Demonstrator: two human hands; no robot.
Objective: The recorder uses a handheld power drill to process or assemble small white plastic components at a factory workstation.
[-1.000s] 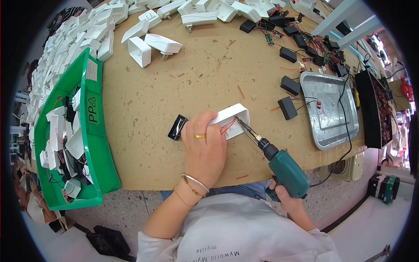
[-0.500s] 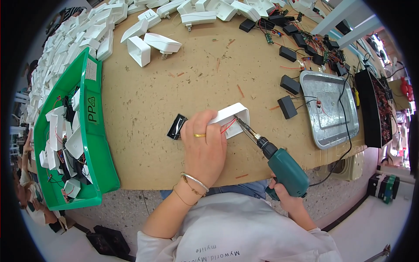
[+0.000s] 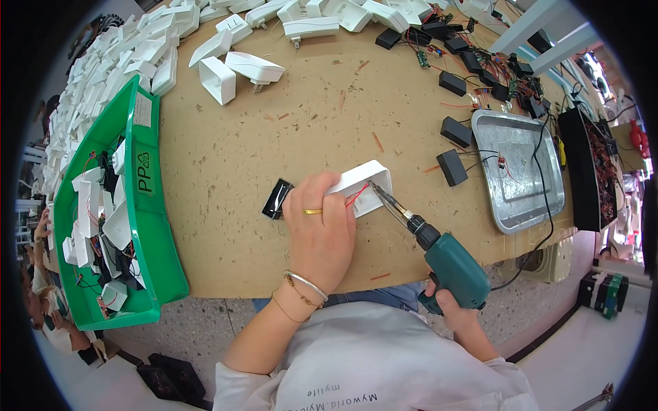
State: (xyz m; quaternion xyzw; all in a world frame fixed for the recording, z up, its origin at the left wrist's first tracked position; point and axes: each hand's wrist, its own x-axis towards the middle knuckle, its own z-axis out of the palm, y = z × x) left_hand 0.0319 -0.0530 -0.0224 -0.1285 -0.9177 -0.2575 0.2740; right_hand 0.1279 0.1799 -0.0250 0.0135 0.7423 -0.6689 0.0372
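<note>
My left hand [image 3: 321,229] is closed round a white plastic housing [image 3: 367,172], its open side facing me. Two thin red wires [image 3: 358,195] come out of the housing beside my fingers. In my right hand [image 3: 449,308] is a dark green pistol-grip soldering gun [image 3: 458,270]; a finger lies at its trigger. The metal tip of the gun reaches into the housing near the wire ends; exact contact is too small to tell. A shiny black block [image 3: 277,198] lies just left of my left hand, partly covered by its fingers.
On the left stands a green bin [image 3: 147,205] with white and black parts. White housings [image 3: 253,68] pile up at the far left and back. Black boxes with wires [image 3: 452,168] lie right, by a metal tray [image 3: 486,198]. The gun's cord [image 3: 541,236] crosses the tray.
The soldering gun has shifted slightly right and toward me, its tip still inside the housing. My left hand and the housing have hardly moved.
</note>
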